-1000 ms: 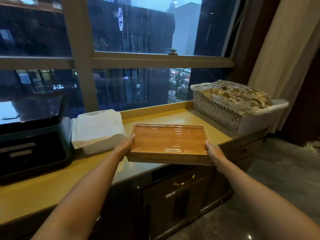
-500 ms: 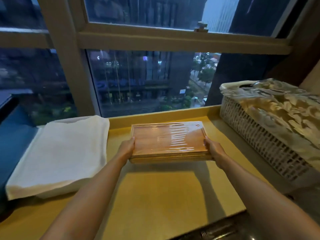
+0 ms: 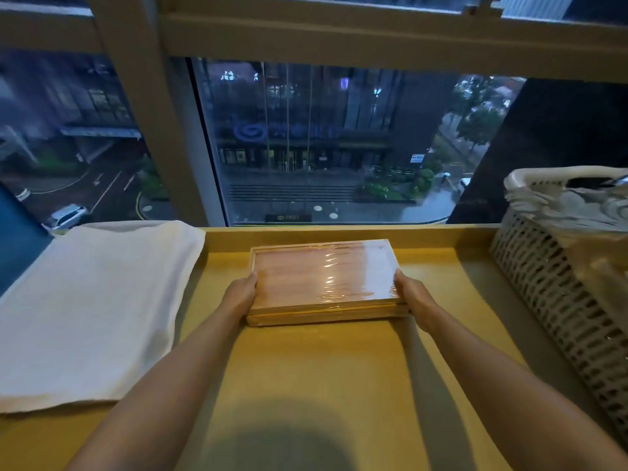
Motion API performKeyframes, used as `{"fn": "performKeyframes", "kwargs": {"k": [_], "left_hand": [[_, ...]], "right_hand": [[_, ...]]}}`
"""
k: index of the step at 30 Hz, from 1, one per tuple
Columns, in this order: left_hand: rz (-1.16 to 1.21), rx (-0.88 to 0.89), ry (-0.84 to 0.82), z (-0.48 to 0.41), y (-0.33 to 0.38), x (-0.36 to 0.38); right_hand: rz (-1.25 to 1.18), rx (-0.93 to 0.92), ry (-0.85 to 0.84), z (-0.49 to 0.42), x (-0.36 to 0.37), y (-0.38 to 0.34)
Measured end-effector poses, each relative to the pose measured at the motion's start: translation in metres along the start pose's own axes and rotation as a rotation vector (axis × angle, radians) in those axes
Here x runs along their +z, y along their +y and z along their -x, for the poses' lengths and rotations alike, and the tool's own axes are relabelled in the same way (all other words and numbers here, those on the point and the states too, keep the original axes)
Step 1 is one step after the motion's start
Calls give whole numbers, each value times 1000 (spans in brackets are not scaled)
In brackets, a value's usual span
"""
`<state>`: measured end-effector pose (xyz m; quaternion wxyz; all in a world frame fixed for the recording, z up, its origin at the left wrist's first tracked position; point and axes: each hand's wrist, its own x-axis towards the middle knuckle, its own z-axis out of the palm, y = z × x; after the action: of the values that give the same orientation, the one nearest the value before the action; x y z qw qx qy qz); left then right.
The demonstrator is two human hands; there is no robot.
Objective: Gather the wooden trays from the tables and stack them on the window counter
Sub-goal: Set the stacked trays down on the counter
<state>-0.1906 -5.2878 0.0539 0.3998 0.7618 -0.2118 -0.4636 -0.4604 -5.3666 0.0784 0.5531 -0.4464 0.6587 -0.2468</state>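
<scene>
Rain-dark street and office fronts fill the window behind the yellow window counter (image 3: 323, 385), where I set down the wooden trays (image 3: 324, 283) between a folded white towel (image 3: 91, 307) on my left and a white lattice basket (image 3: 557, 287) on my right. My left hand (image 3: 243, 294) is curled around the left short end of the trays, and my right hand (image 3: 409, 294) is curled around the right short end, both closed on the wood with fingers partly hidden under the edges. A seam along the near edge suggests two trays stacked one on the other, wrapped in clear film that catches the light, though I cannot be certain of the count. The stack lies flat, open face up, its long axis running left to right, roughly parallel to the window's lower rail, with the far right corner swung slightly away from me. It sits toward the back of the counter, near the raised lip, apart from both towel and basket. I judge this the placing step, all but done: next I need only loosen both grips, slide my fingers out without dragging the stack askew, and go back for any trays left on the tables
</scene>
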Motion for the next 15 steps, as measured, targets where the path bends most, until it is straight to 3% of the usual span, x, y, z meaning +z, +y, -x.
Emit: {"fn": "performKeyframes", "kwargs": {"k": [6,15], "left_hand": [[48,-27,-36,-4,12,5],[23,-2,-40,-19,16,8]], "right_hand": [[32,19,51,-21,4,-3],[-76,63,-27,-31,9,-6]]}}
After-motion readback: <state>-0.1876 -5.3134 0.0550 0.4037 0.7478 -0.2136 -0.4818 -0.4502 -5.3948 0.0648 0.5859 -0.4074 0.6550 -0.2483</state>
